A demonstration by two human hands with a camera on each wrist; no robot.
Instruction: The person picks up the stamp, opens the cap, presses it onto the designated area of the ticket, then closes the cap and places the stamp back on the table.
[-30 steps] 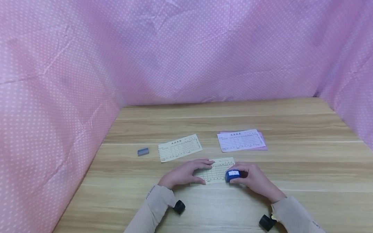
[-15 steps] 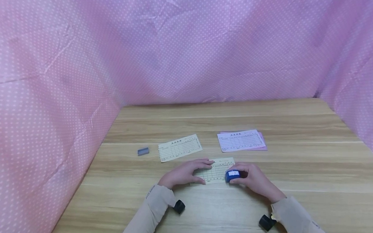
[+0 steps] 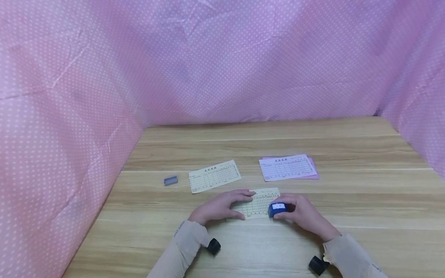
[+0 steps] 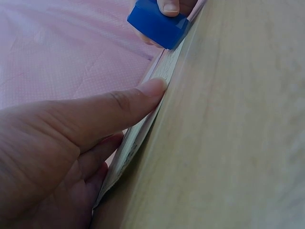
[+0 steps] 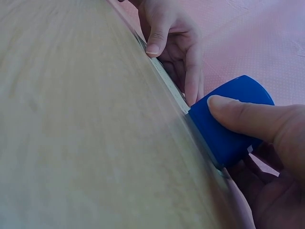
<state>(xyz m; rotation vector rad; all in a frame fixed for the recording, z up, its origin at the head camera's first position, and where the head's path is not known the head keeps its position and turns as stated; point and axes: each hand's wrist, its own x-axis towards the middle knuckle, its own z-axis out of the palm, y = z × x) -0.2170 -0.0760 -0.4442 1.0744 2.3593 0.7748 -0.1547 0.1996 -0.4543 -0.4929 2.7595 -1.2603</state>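
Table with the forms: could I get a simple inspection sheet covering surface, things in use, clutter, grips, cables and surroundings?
Surface: table, wood-grained.
Job's things: blue block, at the right end of the near form; whether the block touches it is hidden.
Clutter: grey tray, yellow form, pale form overlapping a pink sheet.
Grips: left grip, a bare hand, touches the near form; right grip, also bare, holds the blue block.
Cables: nothing seen.
Surroundings: dotted pink cloth, behind and both sides.
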